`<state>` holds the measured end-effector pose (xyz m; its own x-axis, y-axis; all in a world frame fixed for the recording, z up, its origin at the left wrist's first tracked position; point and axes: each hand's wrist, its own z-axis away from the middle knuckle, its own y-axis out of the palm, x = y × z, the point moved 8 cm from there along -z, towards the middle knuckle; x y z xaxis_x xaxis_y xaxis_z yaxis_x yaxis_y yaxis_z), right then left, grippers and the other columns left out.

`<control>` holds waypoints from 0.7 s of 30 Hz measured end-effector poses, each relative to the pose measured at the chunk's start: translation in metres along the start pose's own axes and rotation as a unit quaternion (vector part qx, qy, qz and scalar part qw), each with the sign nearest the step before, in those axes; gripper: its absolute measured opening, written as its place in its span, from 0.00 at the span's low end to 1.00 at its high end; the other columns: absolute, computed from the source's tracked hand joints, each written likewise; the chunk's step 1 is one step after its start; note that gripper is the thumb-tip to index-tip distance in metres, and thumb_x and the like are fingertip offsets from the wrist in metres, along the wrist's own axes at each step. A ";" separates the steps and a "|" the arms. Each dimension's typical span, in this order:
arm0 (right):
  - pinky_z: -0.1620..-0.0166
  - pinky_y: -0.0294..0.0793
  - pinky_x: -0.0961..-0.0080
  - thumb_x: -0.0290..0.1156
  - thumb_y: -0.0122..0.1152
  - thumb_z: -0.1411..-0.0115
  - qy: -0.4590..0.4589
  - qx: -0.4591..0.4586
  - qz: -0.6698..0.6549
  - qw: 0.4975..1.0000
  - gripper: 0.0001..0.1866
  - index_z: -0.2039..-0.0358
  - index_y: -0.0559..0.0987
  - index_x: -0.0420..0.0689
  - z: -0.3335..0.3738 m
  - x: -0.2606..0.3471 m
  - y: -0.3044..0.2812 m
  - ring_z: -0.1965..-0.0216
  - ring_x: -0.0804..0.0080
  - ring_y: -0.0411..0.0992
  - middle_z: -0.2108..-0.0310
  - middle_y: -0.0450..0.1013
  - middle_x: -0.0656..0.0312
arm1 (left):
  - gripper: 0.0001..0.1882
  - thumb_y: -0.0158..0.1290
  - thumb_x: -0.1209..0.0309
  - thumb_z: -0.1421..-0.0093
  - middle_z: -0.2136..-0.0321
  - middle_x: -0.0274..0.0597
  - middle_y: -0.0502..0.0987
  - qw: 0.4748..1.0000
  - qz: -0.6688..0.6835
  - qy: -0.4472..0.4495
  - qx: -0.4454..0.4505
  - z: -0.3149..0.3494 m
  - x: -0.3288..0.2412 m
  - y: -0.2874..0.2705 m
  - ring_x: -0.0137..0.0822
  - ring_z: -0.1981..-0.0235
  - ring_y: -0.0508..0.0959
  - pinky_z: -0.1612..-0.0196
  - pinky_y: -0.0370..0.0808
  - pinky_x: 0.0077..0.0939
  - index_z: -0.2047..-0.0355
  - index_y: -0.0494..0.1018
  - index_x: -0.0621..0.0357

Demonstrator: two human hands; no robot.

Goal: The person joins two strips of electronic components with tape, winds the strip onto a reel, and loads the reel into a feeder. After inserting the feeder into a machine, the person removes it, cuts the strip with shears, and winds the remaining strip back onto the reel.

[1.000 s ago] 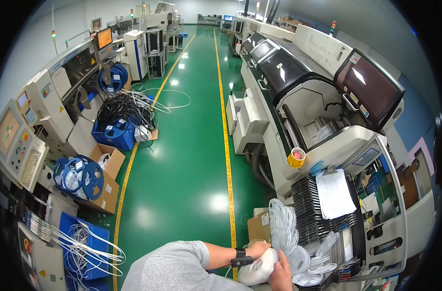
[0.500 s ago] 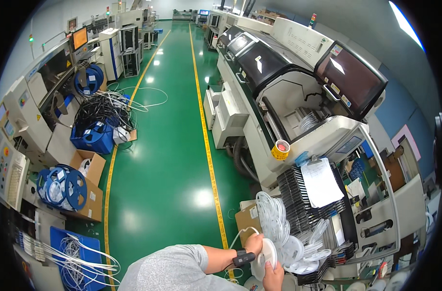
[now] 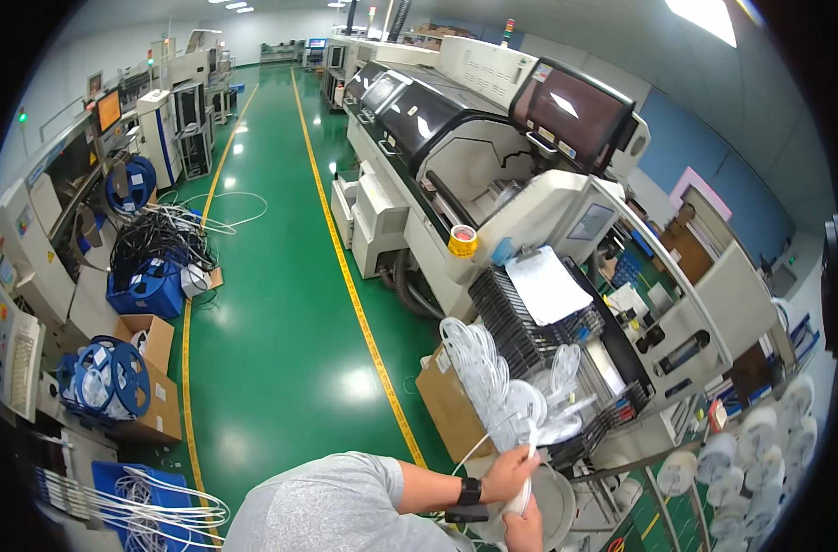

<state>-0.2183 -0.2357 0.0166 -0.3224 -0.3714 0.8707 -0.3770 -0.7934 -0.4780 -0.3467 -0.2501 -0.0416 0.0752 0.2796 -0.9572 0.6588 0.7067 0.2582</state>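
Note:
A white tape reel [image 3: 519, 500], now almost edge-on, is held low in front of me between both hands. My left hand [image 3: 505, 476], with a dark band on its wrist, is closed on the reel's upper part. Below it my right hand [image 3: 523, 531] grips the lower rim. A loose end of pale tape [image 3: 476, 450] curves out beside my left hand. Just beyond my hands, a bunch of white reels [image 3: 474, 357] leans by a row of dark feeders [image 3: 520, 324]. A large round whitish container [image 3: 557, 506] is partly hidden behind my right hand.
A cardboard box [image 3: 448, 405] stands left of the white reels. A clipboard with paper [image 3: 548, 287] lies on the feeders, beside a big machine [image 3: 419, 120]. More reels [image 3: 759, 432] hang on a rack at right. Across the green aisle [image 3: 272, 350] are blue reels [image 3: 106, 377] and cables.
My view has swung to the right, bringing the reel rack into sight. The held reel has turned from showing its flat side to nearly edge-on, with both hands still on it.

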 end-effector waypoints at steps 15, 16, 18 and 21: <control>0.34 0.57 0.70 0.25 0.46 0.36 0.019 -0.034 -0.090 0.995 0.31 0.33 0.61 0.34 0.118 -0.027 -0.053 0.35 0.60 0.61 0.37 0.64 0.48 | 0.11 0.50 0.65 0.32 0.74 0.32 0.67 0.992 0.001 0.066 0.112 0.071 -0.019 0.117 0.25 0.71 0.65 0.66 0.65 0.25 0.68 0.68 0.59; 0.35 0.58 0.69 0.25 0.47 0.36 -0.019 -0.062 -0.047 0.997 0.30 0.34 0.62 0.33 0.120 -0.030 -0.052 0.35 0.59 0.61 0.37 0.65 0.48 | 0.10 0.48 0.65 0.31 0.74 0.30 0.67 0.993 0.071 -0.054 0.071 0.062 0.004 0.112 0.24 0.71 0.65 0.66 0.65 0.25 0.67 0.68 0.58; 0.35 0.58 0.67 0.27 0.49 0.36 -0.097 -0.112 0.041 0.988 0.28 0.36 0.64 0.33 0.125 -0.031 -0.051 0.36 0.56 0.62 0.38 0.65 0.47 | 0.10 0.48 0.65 0.31 0.74 0.29 0.67 0.989 0.090 -0.117 0.027 0.058 0.020 0.102 0.24 0.70 0.64 0.66 0.66 0.25 0.66 0.69 0.57; 0.37 0.60 0.66 0.27 0.50 0.37 -0.136 -0.048 0.075 0.987 0.28 0.36 0.64 0.33 0.122 -0.025 -0.040 0.37 0.55 0.63 0.39 0.66 0.47 | 0.10 0.48 0.65 0.31 0.74 0.31 0.67 0.986 0.080 -0.143 0.001 0.066 0.021 0.090 0.25 0.70 0.65 0.65 0.66 0.28 0.65 0.69 0.57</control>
<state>-0.0893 -0.2533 0.0284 -0.1416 -0.6071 0.7819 -0.4278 -0.6748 -0.6014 -0.2369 -0.2237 -0.0472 0.3869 0.1925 -0.9018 0.6232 0.6662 0.4096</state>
